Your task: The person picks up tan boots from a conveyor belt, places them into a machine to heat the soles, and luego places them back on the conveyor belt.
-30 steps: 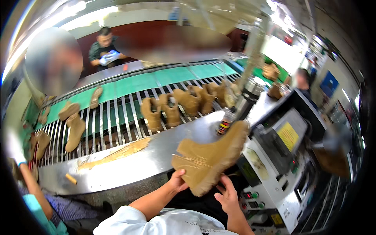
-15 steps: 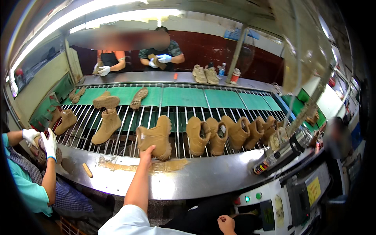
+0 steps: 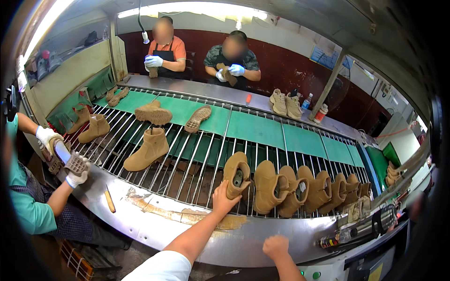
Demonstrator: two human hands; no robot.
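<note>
My left hand grips a tan ankle boot by its back, its opening turned up toward me. The boot stands on the metal bars at the left end of a row of similar tan boots, a small gap from its neighbour. Over the near edge of the steel ledge, my right hand is closed in a fist, apart from the boots, with nothing visible in it. Another tan boot stands alone on the bars to the left.
Green sheets line the bar conveyor, with loose boots and a sole on it. A knife lies on the steel ledge. One gloved co-worker sits left, two opposite, all handling footwear. A steel flask lies at right.
The boot in my left hand has gone from tilted sideways to upright beside the row. My right fist has come up over the ledge. My view has shifted.
</note>
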